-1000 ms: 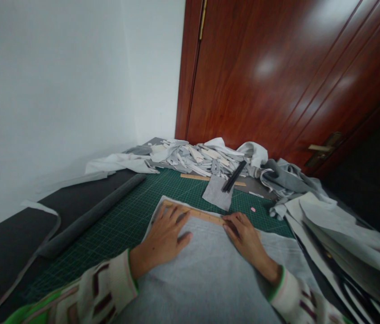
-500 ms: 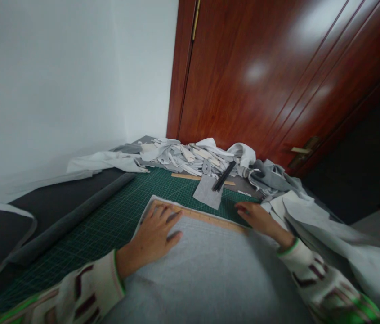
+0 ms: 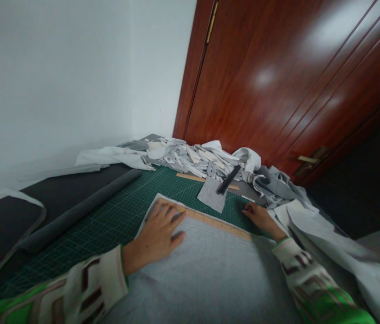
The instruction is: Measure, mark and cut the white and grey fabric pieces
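My left hand (image 3: 158, 236) lies flat with fingers spread, pressing on the left part of a wooden ruler (image 3: 216, 221). Under the ruler is a large light grey cloth (image 3: 206, 274), spread toward me over a green cutting mat (image 3: 102, 220). Just beyond the ruler's right end, my right hand (image 3: 260, 217) is low over the mat beside the cloth's corner. Its fingers are curled together, and whatever may be between them is hidden. A small grey cloth piece (image 3: 212, 195) lies ahead, with dark narrow strips (image 3: 228, 180) across it.
White and grey fabric scraps (image 3: 196, 157) are heaped along the back, before a brown door (image 3: 260, 90). A second wooden ruler (image 3: 190, 177) lies near them. At left is a dark roll (image 3: 85, 209); at right, loose white cloth (image 3: 324, 236) and bunched grey fabric (image 3: 275, 184).
The view has shifted slightly, moving the scene a little to the right. My right hand's fingers look more drawn together. My left hand stays on the ruler.
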{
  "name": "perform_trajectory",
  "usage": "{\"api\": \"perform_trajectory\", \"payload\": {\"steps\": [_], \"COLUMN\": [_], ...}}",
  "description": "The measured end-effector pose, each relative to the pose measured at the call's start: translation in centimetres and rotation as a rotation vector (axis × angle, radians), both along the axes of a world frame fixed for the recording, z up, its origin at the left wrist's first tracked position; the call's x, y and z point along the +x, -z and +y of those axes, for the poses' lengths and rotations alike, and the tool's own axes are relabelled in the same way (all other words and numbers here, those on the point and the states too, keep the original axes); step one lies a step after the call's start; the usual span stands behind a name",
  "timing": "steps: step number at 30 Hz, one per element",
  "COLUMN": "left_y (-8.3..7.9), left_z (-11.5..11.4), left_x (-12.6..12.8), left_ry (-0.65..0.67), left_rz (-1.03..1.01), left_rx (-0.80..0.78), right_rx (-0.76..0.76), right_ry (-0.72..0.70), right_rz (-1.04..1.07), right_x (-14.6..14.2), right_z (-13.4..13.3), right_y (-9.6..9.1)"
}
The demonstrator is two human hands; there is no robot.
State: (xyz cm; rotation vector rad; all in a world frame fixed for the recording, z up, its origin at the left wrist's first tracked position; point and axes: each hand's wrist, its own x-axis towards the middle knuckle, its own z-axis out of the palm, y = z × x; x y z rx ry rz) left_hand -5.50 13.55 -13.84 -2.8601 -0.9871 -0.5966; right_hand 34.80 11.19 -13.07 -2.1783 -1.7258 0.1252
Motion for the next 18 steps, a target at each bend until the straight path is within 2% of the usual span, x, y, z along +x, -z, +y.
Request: {"api": "perform_trajectory", "payload": {"steps": [12,15,18], "left_y": [0.2,0.4,0.3], "left_z": [0.1,0.1,-0.1], "left_x": [0.1,0.0,0.0], "left_ry": [-0.002,0.004,0.002], "left_rz": [-0.013,-0.011,-0.017], "left_rx": [-0.005,-0.021,-0.034], "right_rx": [0.001,-0.001,-0.033], "right_ry": [-0.101,-0.17,-0.286], "right_rz": [0.155,0.238,0.357], "right_x": [-0.9,-2.4,-5.6], "right_z": [-0.3,-0.5,-0.6], "right_y": [-1.6,-2.9,-4.4]}}
